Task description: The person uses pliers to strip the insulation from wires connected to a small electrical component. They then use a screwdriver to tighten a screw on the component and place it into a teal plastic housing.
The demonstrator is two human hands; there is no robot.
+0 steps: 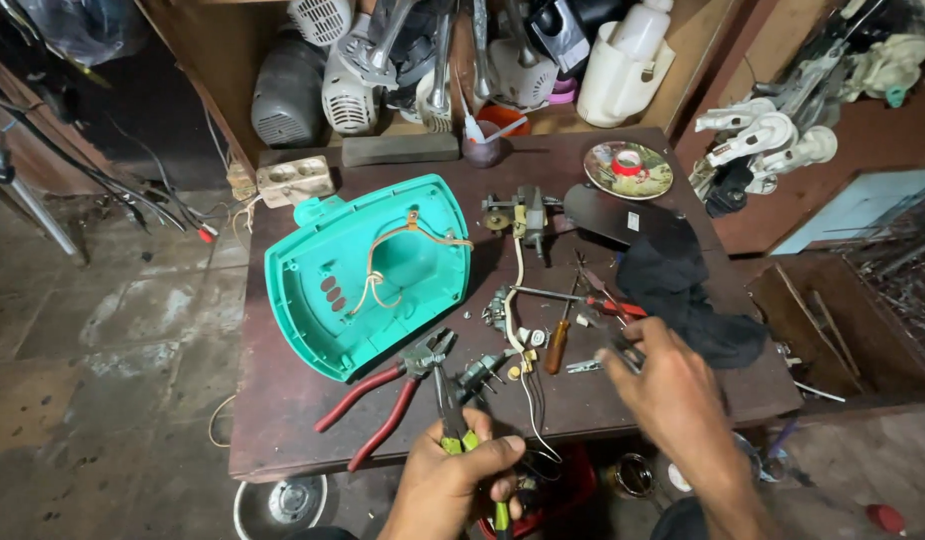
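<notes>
Pliers (452, 412) in left hand (447, 480); teal housing (367, 272) holds wires (387, 262).

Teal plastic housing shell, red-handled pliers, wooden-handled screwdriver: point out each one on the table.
Teal plastic housing shell (327, 300): head view, on its inner floor beside the slots.
Red-handled pliers (367, 415): head view, on the red handles.
Wooden-handled screwdriver (556, 347): head view, on the brown wooden handle.

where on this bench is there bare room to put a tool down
Bare wood lies along the table's front left, between the teal housing and the near edge, left of the red-handled pliers. A smaller strip runs behind the housing, before the grey block. The middle right is crowded: small parts, a screwdriver, the black cloth and both hands.
</notes>
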